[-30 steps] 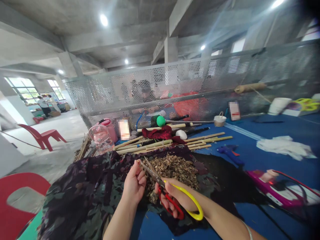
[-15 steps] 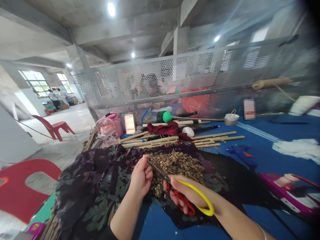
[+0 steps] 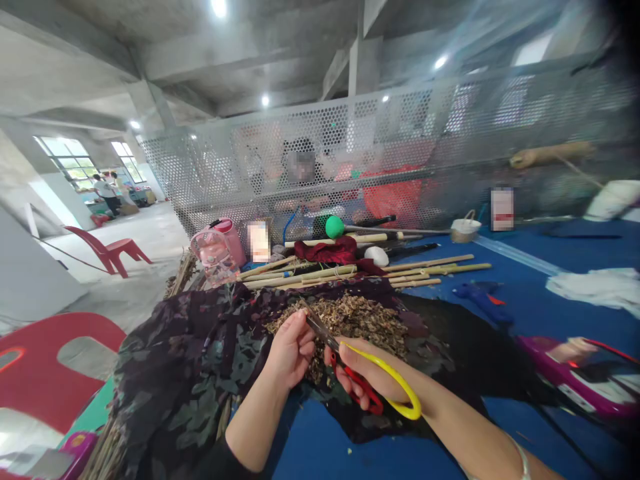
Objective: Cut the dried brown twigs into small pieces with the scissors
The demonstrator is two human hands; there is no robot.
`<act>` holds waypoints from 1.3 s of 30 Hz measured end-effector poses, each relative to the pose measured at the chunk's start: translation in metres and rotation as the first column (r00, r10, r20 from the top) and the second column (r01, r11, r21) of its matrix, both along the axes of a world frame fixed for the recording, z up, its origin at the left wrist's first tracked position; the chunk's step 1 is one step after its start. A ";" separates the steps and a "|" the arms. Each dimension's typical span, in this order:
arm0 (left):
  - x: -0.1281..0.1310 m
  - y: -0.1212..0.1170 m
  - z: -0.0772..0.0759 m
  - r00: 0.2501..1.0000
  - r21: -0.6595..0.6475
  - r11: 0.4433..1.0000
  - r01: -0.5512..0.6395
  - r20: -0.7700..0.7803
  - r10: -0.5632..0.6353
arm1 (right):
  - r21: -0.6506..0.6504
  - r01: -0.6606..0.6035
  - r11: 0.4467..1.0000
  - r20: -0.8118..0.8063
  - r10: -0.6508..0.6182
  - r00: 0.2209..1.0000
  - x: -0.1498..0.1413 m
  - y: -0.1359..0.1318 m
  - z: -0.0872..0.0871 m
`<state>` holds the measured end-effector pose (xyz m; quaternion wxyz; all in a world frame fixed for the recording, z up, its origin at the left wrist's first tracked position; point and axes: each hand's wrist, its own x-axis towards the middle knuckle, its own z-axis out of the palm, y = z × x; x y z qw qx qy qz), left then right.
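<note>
My right hand (image 3: pixel 367 370) is closed round a pair of scissors (image 3: pixel 404 387) with one yellow and one red handle. Their dark blades point up and left, and the tips reach the fingertips of my left hand (image 3: pixel 294 343). That hand is curled, thumb and fingers pinched together; whatever sits in the pinch is too small to make out. Behind both hands a heap of dried brown plant bits (image 3: pixel 367 320) lies on a dark floral cloth (image 3: pixel 195 373), partly hidden by my hands.
Bamboo sticks (image 3: pixel 320 273), a dark red cloth (image 3: pixel 330 251) and a green ball (image 3: pixel 335 227) lie beyond the heap. At right are a blue glue gun (image 3: pixel 483 300) and a magenta device (image 3: pixel 575 380). A perforated metal screen (image 3: pixel 220 160) stands behind, with a person beyond it.
My left hand has shifted slightly right. The scissors' handles have moved a little up and left, and the blades look closer together. The camera view has tilted slightly.
</note>
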<state>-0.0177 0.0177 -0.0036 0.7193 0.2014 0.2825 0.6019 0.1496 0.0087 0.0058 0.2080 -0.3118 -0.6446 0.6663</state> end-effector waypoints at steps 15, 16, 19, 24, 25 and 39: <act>0.010 -0.004 -0.003 0.994 0.039 0.999 0.000 -0.109 0.004 | 0.029 0.047 0.998 0.026 -0.048 0.999 0.000 0.001 -0.001; 0.010 -0.004 -0.003 0.993 0.044 0.999 -0.005 -0.118 0.010 | 0.024 0.047 0.999 0.010 -0.048 0.999 -0.001 0.001 -0.002; 0.009 -0.003 -0.003 0.990 0.056 0.998 -0.011 -0.138 0.018 | -0.002 0.037 0.999 -0.039 -0.037 0.999 -0.002 0.002 -0.003; 0.008 -0.001 -0.005 0.990 0.070 0.998 0.000 -0.141 0.009 | -0.005 0.035 0.999 -0.044 -0.035 0.998 -0.002 0.003 -0.003; 0.008 -0.001 -0.005 0.990 0.070 0.998 0.003 -0.142 0.007 | 0.005 0.038 0.999 -0.045 -0.038 0.998 -0.002 0.002 -0.003; 0.010 -0.001 -0.006 0.993 0.043 0.999 -0.022 -0.116 0.027 | -0.110 0.148 0.983 0.015 -0.147 0.989 -0.014 0.001 -0.013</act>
